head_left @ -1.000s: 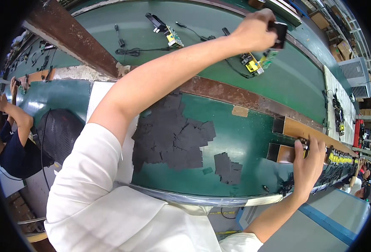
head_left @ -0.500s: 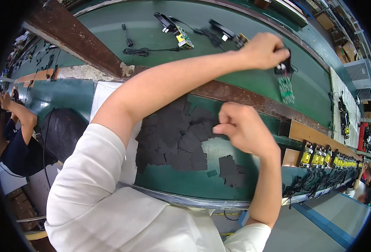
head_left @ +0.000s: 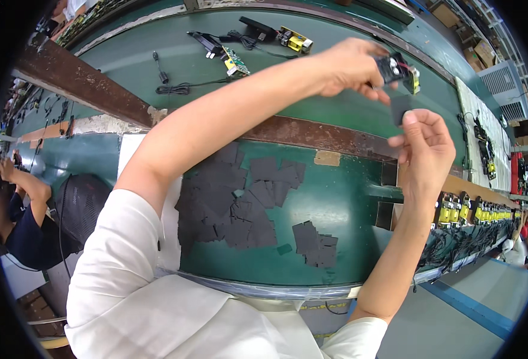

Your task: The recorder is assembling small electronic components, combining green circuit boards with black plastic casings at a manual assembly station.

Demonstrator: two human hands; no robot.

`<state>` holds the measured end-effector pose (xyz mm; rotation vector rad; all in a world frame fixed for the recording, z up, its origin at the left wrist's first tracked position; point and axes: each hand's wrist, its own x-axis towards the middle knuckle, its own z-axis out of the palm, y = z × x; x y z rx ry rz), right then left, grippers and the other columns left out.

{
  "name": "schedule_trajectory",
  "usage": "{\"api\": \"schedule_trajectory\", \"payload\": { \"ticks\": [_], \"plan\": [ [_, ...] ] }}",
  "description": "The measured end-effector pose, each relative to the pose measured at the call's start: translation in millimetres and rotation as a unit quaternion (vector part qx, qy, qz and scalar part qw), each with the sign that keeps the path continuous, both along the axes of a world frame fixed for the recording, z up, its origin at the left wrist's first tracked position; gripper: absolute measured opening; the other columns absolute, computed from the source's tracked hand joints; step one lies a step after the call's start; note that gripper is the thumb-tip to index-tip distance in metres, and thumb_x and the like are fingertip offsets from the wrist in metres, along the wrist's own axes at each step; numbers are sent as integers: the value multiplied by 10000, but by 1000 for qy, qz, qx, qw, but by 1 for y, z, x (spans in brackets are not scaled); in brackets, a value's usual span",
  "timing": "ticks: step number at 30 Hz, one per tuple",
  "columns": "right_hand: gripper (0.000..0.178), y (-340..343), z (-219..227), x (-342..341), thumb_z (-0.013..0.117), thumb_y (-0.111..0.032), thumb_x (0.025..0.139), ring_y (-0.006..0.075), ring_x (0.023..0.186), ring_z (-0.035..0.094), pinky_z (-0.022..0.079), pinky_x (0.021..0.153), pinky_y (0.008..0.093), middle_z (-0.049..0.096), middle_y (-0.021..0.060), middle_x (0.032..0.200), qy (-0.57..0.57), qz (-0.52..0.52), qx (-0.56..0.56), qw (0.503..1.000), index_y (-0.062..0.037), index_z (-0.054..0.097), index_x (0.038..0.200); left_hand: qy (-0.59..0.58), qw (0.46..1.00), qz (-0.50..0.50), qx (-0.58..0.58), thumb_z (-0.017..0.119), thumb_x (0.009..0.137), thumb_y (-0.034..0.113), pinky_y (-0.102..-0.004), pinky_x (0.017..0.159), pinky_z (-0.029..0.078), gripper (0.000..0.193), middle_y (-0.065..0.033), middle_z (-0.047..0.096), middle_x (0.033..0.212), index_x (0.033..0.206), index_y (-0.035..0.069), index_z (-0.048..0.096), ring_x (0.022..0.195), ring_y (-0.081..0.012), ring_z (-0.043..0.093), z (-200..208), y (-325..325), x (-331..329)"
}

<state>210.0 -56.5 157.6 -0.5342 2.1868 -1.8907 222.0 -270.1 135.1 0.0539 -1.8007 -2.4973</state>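
My left hand (head_left: 350, 67), reaching across to the far right, grips a black plastic adapter case (head_left: 389, 69). From its far side sticks a small circuit board (head_left: 415, 81) with a yellow part, joined by thin wires. Just below, my right hand (head_left: 430, 140) pinches a thin dark rectangular sheet (head_left: 401, 109) between thumb and fingers, close to the case. A spread-out pile of similar black sheets (head_left: 216, 197) covers the left part of the green bench, and a smaller stack (head_left: 315, 244) lies to its right.
Beyond a rusty brown rail (head_left: 312, 133) runs a green belt surface carrying adapter cases, boards and a coiled black cable (head_left: 174, 90). A rusty post (head_left: 90, 78) rises at left. Boards with yellow parts (head_left: 479, 212) line the right, above tangled cables (head_left: 455, 248). Another person (head_left: 27, 221) sits far left.
My right hand has risen from beside the pile toward the left hand, now with a black sheet showing. The case in my left hand has turned, and its board points another way.
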Motion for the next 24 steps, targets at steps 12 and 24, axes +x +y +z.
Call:
{"api": "schedule_trajectory", "payload": {
  "ticks": [12, 24],
  "plan": [
    [312, 5, 1, -15, 653, -273, 1094, 87, 874, 657, 483, 723, 232, 722, 39, 977, 366, -129, 14, 921, 12, 703, 1208, 48, 987, -82, -128, 664, 1044, 152, -241, 480, 534, 315, -147, 785, 1058, 1312, -6, 618, 762, -192, 793, 28, 27, 28],
    [424, 16, -11, -30, 636, -400, 1097, 79, 737, 525, 416, 641, 258, 636, -10, 876, 246, -45, 130, 959, 9, 747, 1106, 316, 810, 192, -456, 719, 1005, 196, -338, 570, 544, 234, -126, 768, 904, 1205, 85, 668, 679, -301, 729, -3, 21, 5]
  ]
}}
